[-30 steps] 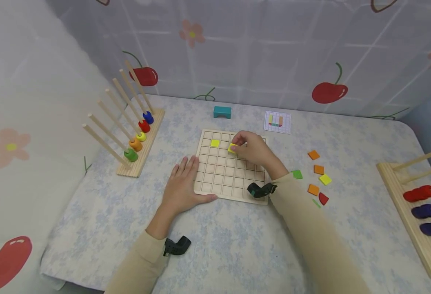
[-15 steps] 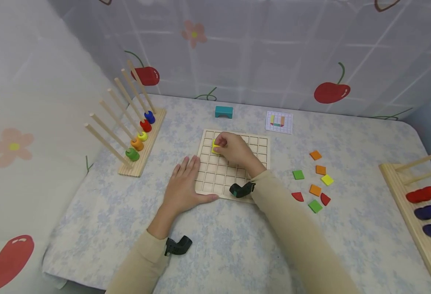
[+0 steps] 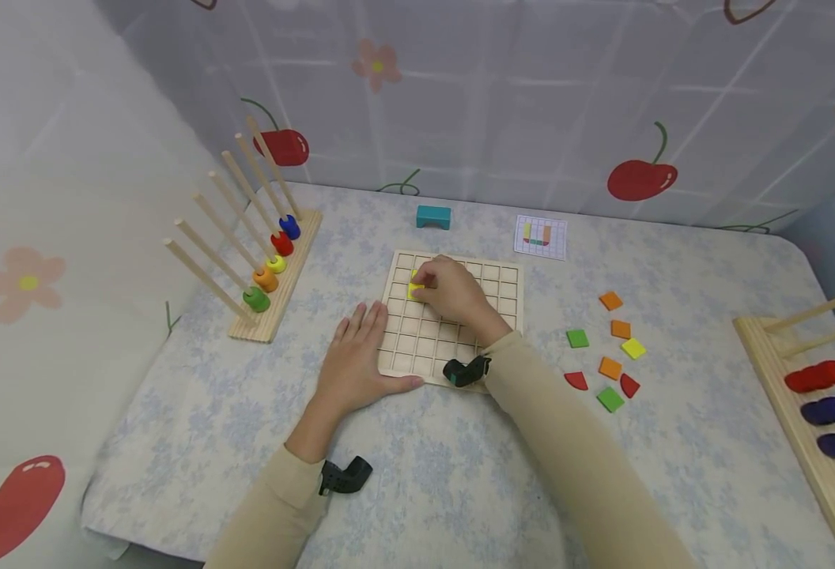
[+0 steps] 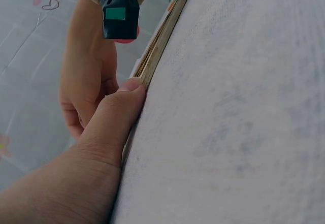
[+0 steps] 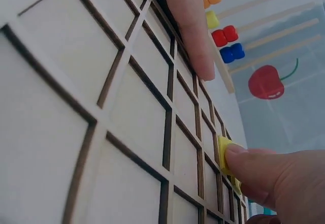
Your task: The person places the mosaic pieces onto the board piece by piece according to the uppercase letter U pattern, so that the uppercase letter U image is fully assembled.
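A square wooden grid board [image 3: 417, 325] lies on the table. My left hand [image 3: 352, 357] rests along its left side with fingers straight, the thumb against the near edge, as the left wrist view also shows. Over the board's upper left, my right hand [image 3: 455, 292] pinches a yellow square tile [image 5: 223, 152] between thumb and fingers, low at the grid. The tile stands at a cell just nearer than another yellow tile [image 3: 414, 275], and the two look almost joined in the head view. Fingers partly hide both.
Loose green, orange, yellow and red tiles [image 3: 610, 368] lie to the right of the board. Behind it are a teal block [image 3: 434, 216] and a pattern card [image 3: 541, 237]. A peg rack with coloured beads [image 3: 285, 291] stands left, another rack [image 3: 766, 379] far right.
My right hand has carried the yellow tile leftward across the board to beside the other yellow tile, and in the last half second shifted only slightly. My left hand stays put.
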Demonstrator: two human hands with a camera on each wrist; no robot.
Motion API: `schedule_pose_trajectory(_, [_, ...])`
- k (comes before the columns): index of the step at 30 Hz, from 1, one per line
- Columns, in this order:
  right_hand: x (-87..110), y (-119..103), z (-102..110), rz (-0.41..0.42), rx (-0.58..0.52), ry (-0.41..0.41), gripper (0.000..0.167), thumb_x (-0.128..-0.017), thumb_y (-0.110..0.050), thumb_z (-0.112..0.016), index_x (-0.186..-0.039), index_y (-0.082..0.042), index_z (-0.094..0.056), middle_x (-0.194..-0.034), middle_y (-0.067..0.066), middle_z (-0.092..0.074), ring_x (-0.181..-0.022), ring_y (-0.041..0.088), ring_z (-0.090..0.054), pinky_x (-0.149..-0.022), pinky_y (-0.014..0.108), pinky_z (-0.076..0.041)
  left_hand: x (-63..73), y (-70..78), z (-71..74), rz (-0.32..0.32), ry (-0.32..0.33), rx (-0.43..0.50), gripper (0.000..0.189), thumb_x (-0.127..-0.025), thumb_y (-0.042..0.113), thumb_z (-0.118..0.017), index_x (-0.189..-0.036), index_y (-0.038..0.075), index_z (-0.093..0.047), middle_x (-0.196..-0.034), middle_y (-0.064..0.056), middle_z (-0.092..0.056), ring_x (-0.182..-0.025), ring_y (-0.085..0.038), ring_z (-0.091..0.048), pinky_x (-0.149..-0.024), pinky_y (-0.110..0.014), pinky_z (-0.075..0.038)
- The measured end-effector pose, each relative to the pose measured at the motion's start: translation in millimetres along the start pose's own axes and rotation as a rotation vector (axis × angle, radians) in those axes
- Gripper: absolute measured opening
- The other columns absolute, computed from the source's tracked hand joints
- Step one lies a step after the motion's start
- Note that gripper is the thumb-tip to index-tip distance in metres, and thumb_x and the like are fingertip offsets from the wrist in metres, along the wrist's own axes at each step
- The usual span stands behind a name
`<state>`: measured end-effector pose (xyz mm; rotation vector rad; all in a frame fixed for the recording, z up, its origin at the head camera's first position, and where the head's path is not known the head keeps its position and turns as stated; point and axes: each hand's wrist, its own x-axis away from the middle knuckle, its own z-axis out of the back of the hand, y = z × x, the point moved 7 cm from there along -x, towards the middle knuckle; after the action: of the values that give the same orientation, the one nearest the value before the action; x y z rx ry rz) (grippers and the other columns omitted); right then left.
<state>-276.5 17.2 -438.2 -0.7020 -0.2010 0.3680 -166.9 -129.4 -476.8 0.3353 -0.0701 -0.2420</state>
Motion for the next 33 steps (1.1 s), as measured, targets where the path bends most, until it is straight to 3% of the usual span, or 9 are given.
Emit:
schedule_pose_trajectory(7, [8.5,-2,0,0.021,0.093,-0.037,0.016,-0.095,-0.025,-0.068,-0.107,-0.018,-0.076,-0.108,-0.002,-0.061,-0.092,0.017,-0.06,-0.081,0.035,-0.053,0.4,0.3,-1.3,0.008,-0.011,0.004,0.133,-0.066,0.094,-0.052,-0.16,0.012,-0.007,-0.169,-0.004,-0.008,-0.157,-0.024,0.001,-0.127,-0.047,-0.006])
schedule_pose_trajectory(12, [17.9,-3,6,0.029,0.056,-0.038,0.026,-0.096,-0.028,-0.067,-0.119,-0.018,-0.07,-0.107,-0.003,-0.062,-0.094,0.017,-0.058,-0.083,0.035,-0.051,0.6,1.1,-0.7,0.016,-0.007,0.004,0.133,-0.066,0.093,-0.053,-0.16,0.011,-0.008,-0.169,-0.004,-0.009,-0.157,-0.023,0.0,-0.127,-0.047,-0.006])
schedule_pose_trajectory(18, [37.5,3,24,-0.001,0.008,-0.05,0.025,-0.098,-0.029,-0.064,-0.119,-0.017,-0.068,-0.104,-0.002,-0.064,-0.092,0.019,-0.058,-0.082,0.037,-0.05,0.9,0.5,-0.7,0.019,0.003,0.004,0.134,-0.065,0.094,-0.052,-0.16,0.011,-0.009,-0.168,-0.005,-0.011,-0.157,-0.025,-0.002,-0.127,-0.048,-0.007])
schedule_pose_trajectory(22, [52.9,14,40,-0.003,-0.003,-0.048,0.026,-0.098,-0.029,-0.064,-0.12,-0.015,-0.068,-0.103,-0.001,-0.065,-0.083,0.019,-0.056,-0.08,0.036,-0.048,0.1,0.7,-1.6,0.018,0.01,0.001,0.134,-0.065,0.095,-0.052,-0.16,0.011,-0.01,-0.168,-0.005,-0.011,-0.157,-0.025,-0.002,-0.127,-0.048,-0.007])
schedule_pose_trajectory(27, [71.4,31,61,-0.009,-0.002,-0.024,0.026,-0.097,-0.027,-0.066,-0.118,-0.014,-0.069,-0.103,0.002,-0.066,-0.068,0.021,-0.049,-0.067,0.035,-0.045,-0.6,0.5,-3.2,0.019,0.015,0.0,0.135,-0.064,0.094,-0.053,-0.16,0.011,-0.009,-0.168,-0.006,-0.01,-0.157,-0.025,-0.001,-0.127,-0.048,-0.007])
schedule_pose_trajectory(33, [93.4,60,85,-0.07,0.027,0.023,0.025,-0.095,-0.026,-0.069,-0.117,-0.015,-0.069,-0.102,0.002,-0.066,-0.084,0.022,-0.051,-0.072,0.034,-0.044,-0.7,1.1,-3.2,0.019,0.015,0.0,0.134,-0.064,0.093,-0.055,-0.16,0.011,-0.009,-0.168,-0.006,-0.01,-0.157,-0.024,0.0,-0.127,-0.048,-0.007])
